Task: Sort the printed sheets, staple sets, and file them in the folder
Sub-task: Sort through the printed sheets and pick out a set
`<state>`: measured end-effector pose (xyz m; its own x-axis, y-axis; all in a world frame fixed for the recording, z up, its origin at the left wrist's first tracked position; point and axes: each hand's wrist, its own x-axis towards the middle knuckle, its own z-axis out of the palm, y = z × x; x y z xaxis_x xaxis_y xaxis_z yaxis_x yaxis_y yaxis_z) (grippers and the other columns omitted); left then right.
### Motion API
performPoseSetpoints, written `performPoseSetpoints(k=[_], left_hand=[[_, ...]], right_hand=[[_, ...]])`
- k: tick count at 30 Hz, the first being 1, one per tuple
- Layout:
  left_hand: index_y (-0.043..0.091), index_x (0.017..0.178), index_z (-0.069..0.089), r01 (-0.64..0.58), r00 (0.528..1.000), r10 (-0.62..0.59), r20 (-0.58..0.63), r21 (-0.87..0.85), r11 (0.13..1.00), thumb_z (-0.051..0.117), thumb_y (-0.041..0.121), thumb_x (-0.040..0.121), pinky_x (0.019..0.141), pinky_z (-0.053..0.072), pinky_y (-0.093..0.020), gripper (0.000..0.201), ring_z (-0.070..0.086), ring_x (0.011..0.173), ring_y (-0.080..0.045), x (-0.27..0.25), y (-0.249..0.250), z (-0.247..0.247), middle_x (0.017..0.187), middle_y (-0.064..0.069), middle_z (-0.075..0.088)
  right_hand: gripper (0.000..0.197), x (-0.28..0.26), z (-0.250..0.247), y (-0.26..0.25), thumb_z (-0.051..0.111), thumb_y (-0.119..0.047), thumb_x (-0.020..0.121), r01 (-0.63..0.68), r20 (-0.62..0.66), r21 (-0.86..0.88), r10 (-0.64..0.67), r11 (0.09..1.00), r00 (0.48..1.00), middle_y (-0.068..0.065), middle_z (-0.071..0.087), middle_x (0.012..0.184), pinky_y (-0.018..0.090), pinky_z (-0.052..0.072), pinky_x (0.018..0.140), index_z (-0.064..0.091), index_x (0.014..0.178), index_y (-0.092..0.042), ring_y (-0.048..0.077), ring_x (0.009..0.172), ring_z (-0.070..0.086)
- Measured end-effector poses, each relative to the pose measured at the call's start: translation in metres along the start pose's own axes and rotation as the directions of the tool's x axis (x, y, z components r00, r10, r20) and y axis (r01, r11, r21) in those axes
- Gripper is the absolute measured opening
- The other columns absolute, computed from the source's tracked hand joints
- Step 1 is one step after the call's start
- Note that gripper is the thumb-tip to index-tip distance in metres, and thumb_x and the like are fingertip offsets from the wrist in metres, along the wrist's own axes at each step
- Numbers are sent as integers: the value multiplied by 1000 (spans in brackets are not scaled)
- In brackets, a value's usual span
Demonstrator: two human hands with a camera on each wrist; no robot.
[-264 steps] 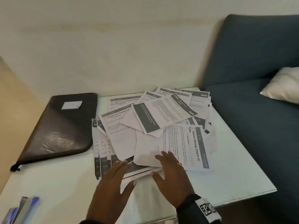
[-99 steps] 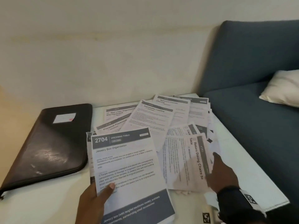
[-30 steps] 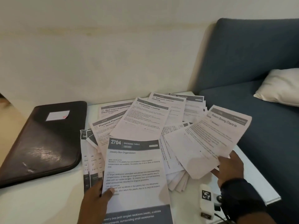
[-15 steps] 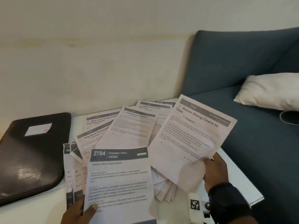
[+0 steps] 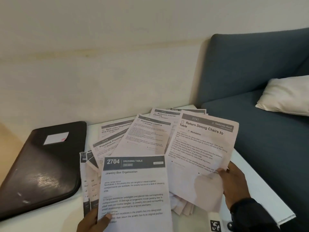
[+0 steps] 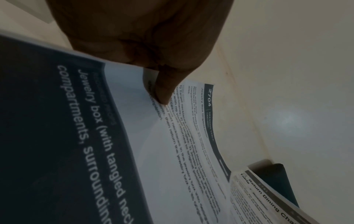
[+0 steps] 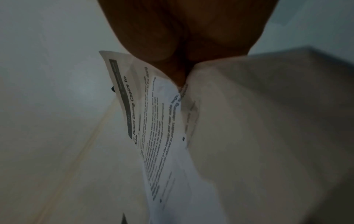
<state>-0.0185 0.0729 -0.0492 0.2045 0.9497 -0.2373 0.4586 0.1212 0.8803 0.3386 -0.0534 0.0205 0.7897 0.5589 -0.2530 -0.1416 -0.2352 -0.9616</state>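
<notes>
Stage: early sorting | left hand [image 5: 93,221] pinches "Jewelry Box" sheet [image 5: 133,190] | right hand [image 5: 234,185] fingers grip "Return Dining Chairs" sheet [image 5: 200,151] | remaining sheets [image 5: 133,134] fanned unsorted on tabletop [image 5: 260,186] | nothing visibly stapled | folder [image 5: 43,168] closed, left of pile.

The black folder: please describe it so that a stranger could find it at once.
Start from the blue sofa and cross the white table to its left end. There the black folder lies flat, beside the spread printed sheets. It alone is dark and glossy, with a small pale label.
</notes>
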Motion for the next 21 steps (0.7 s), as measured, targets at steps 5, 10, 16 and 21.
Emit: performPoseSetpoints(k=[5, 10, 16, 21], left_hand=[[13, 106, 70, 130, 991, -132, -6, -160, 979, 66, -1, 85, 100, 35, -29, 26, 46, 128, -30, -9, 26, -9, 129, -12, 59], [18, 99, 65, 120, 993, -120, 12, -192, 974, 62, -1, 88, 89, 37, -26, 22, 57, 99, -26, -16, 41, -13, 99, -5, 69], [22, 105, 60, 103, 995, -102, 11, -106, 989, 63, 5, 88, 95, 39, -24, 24, 59, 98, -23, -17, 44, -11, 103, -9, 67], [14, 114, 62, 132, 991, -131, 35, -32, 991, 64, 4, 88, 107, 35, -35, 28, 53, 111, -27, -14, 37, -7, 117, -12, 61]], right_hand=[[34, -15, 17, -5, 47, -2, 95, 20, 191, -29, -14, 999, 981, -4, 74, 97, 48, 57, 83, 71, 104, -25, 25, 94, 67], [40, -30, 38, -3, 45, 6, 94, 38, 304, 30, -45, 999, 952, -2, 75, 102, 46, 55, 88, 72, 105, -22, 23, 99, 68], [48, -53, 73, 18, 46, 12, 90, 118, 480, -10, -99, 993, 872, -1, 74, 106, 36, 50, 93, 74, 102, -25, 16, 106, 66], [26, -69, 87, 31, 48, -5, 96, 33, 584, -17, -17, 999, 812, 7, 73, 105, 45, 53, 93, 70, 104, -13, 25, 105, 67]])
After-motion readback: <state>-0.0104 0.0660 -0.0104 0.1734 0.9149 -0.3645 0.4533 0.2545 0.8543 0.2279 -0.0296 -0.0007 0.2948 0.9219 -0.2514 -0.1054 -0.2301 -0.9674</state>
